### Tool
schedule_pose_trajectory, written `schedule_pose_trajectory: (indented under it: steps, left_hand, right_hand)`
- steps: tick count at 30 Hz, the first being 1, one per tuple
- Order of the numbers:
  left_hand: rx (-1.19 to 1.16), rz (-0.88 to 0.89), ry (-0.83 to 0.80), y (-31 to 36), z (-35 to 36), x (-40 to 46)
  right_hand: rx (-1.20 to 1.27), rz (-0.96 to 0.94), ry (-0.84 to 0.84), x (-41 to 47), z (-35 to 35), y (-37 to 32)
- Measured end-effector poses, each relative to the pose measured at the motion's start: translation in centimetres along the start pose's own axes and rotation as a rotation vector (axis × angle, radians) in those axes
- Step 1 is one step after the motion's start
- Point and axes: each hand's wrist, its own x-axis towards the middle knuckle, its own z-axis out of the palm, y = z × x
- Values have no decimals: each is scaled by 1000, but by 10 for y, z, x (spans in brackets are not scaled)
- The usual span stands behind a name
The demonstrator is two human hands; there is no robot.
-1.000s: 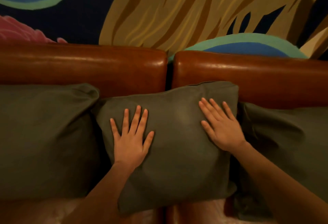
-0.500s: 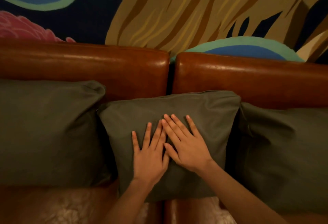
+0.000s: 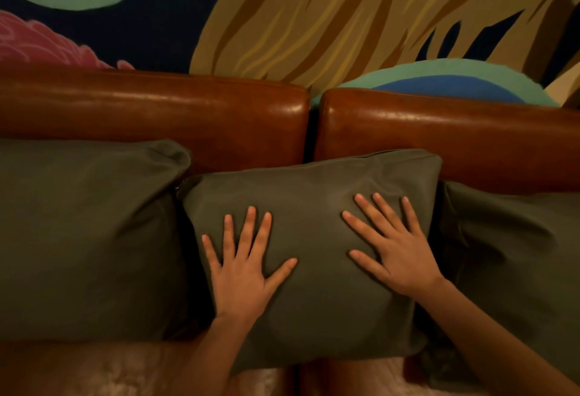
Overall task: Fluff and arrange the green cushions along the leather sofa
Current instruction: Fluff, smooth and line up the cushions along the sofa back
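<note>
A person's two bare hands lie flat on the middle green cushion (image 3: 314,239), which leans against the back of a brown leather sofa (image 3: 188,119) at the centre of the frame. The left hand (image 3: 243,273) rests on the cushion's lower left part, palm down, fingers spread wide apart and thumb pointing toward the right of the frame. The right hand (image 3: 397,254) rests on the cushion's right half, also palm down with fingers fanned out, tips angled toward the upper left. Neither hand grips the fabric; both are splayed and pressed on its surface, well apart from each other.

The middle cushion straddles the dark gap between the sofa's two glossy back sections. Its left edge touches a second green cushion (image 3: 88,239) that fills the left side of the frame and stands a little higher against the backrest. Its right edge overlaps a third green cushion (image 3: 508,264) at the right of the frame, partly hidden behind the person's right forearm. A pale, fuzzy seat covering (image 3: 103,370) shows along the bottom edge, below the cushions.

Behind the sofa, across the top of the frame, runs a painted mural (image 3: 329,13) of tan streaks, blue rounds ringed in green, and a pink shape at the upper left.
</note>
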Motion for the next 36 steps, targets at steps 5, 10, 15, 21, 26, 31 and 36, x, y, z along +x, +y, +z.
schedule_pose_trajectory:
  steps: [5,10,15,21,26,31,36]
  left_hand:
    - [-185,-321,-27,-3,1,2]
    - [-539,-549,24,4,-8,9]
    - [-805,-707,47,-3,-20,26]
    - [-904,-742,82,-6,-21,32]
    - [-888,-677,135,-4,-35,26]
    - [-898,-534,182,-1,-69,24]
    - [-938,-465,233,7,-87,23]
  right_hand:
    - [160,373,-48,1,4,1]
    - [516,648,8,1,-2,-2]
    - [949,795,6,0,-12,-2]
    - [1195,885,162,4,-13,1]
    - [1238,802,176,-5,-24,-6]
    - [1292,807,246,-19,-46,-19]
    - [1289,796,284,-25,-65,-13]
